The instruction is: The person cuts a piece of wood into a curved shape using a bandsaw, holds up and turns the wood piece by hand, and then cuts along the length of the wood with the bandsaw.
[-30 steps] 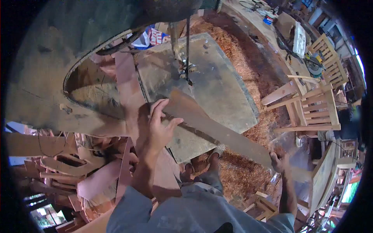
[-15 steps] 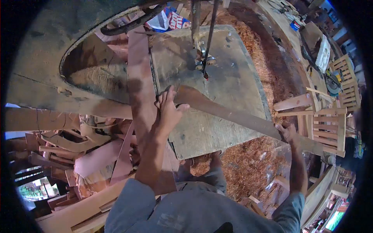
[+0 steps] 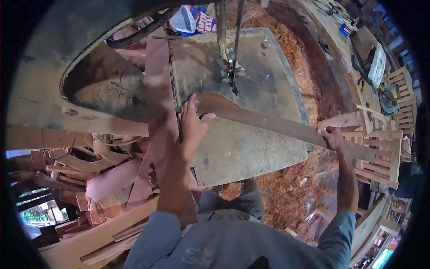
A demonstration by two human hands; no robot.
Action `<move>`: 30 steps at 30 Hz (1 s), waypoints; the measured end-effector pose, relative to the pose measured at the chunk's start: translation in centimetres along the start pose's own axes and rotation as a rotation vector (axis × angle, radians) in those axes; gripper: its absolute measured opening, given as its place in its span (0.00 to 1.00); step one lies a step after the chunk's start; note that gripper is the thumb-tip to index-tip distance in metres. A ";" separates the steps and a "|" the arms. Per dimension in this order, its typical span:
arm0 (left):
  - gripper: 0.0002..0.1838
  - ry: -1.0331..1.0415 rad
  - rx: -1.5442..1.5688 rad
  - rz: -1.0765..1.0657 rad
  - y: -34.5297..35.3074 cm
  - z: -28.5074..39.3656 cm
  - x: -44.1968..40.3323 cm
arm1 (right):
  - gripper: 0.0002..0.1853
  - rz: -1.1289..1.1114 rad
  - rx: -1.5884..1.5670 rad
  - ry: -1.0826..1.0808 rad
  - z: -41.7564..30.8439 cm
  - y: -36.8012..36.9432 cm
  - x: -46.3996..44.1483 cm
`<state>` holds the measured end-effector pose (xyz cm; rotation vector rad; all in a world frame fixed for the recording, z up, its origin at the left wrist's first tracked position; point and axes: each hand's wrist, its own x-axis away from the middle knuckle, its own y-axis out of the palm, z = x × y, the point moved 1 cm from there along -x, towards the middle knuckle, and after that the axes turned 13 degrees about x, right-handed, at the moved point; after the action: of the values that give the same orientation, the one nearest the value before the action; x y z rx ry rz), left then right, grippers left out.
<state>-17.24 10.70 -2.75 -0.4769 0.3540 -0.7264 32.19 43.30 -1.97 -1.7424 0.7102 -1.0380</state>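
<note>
A long, narrow wooden board [image 3: 268,123] lies slantwise over the worn saw table [image 3: 251,154], its right part sticking out past the table's edge. At the board's left end is my left hand [image 3: 193,123], closed on it with the thumb on the near side and the fingers at the end. My right hand [image 3: 332,136] grips the board beyond the table's right edge, fingers wrapped over it. Farther back, the upright bandsaw blade [image 3: 237,45] meets the table beside its guide rollers [image 3: 232,72], apart from the board.
A reddish plank [image 3: 159,85] runs along the table's left side, next to the large machine frame [image 3: 36,89]. Sawdust [image 3: 277,193] covers the floor. Slatted wooden pieces [image 3: 380,154] stand at right, near a circular saw [image 3: 387,101]. Offcuts [image 3: 112,179] are heaped at left.
My right hand has moved forward, away from my body, swinging the board's right part farther up along the table's right edge. My left hand stays at the left end. The view has shifted slightly.
</note>
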 end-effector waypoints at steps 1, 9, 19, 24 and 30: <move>0.49 -0.001 -0.001 -0.005 0.2 -0.2 -0.2 | 0.40 -0.003 -0.001 0.004 -0.5 -0.3 -0.1; 0.51 -0.055 0.050 0.014 0.7 0.3 -1.4 | 0.39 -0.001 -0.069 0.004 -0.6 -0.9 -2.5; 0.48 -0.001 0.080 0.034 1.5 0.8 -3.0 | 0.33 0.010 -0.078 -0.051 0.9 -0.8 -4.7; 0.48 0.023 0.054 0.046 1.6 0.6 -3.2 | 0.33 -0.010 -0.027 -0.051 0.7 -1.2 -4.7; 0.48 0.027 0.039 0.029 1.6 1.0 -3.8 | 0.34 -0.026 -0.099 0.027 0.7 -0.3 -3.5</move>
<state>-18.53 14.68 -2.21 -0.4246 0.3711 -0.7109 31.18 46.62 -2.95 -1.8298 0.7689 -1.0616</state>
